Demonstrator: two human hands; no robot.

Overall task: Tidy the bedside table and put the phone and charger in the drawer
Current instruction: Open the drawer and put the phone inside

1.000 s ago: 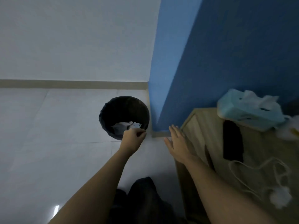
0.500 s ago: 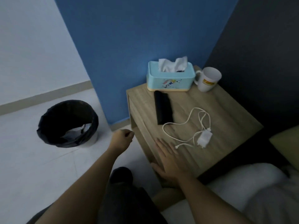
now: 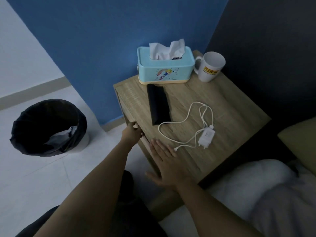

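A black phone [image 3: 158,104] lies on the wooden bedside table [image 3: 230,106], just in front of the tissue box. To its right lies a white charger [image 3: 206,136] with its looped cable [image 3: 184,122]. My right hand [image 3: 166,166] rests flat, fingers spread, on the table's near corner, close to the cable's plug end. My left hand [image 3: 132,133] has its fingers curled at the top edge of the table's front, where the drawer [image 3: 145,141] sits; the drawer's face is mostly hidden from this angle.
A light blue tissue box [image 3: 165,69] and a white mug [image 3: 211,66] stand at the table's back against the blue wall. A bin lined with a black bag [image 3: 49,126] stands on the tiled floor at left. A white pillow [image 3: 256,183] lies at lower right.
The view swung from the bin to the table. My left hand left the bin and reached the drawer's top edge. My right hand settled flat on the table's corner.
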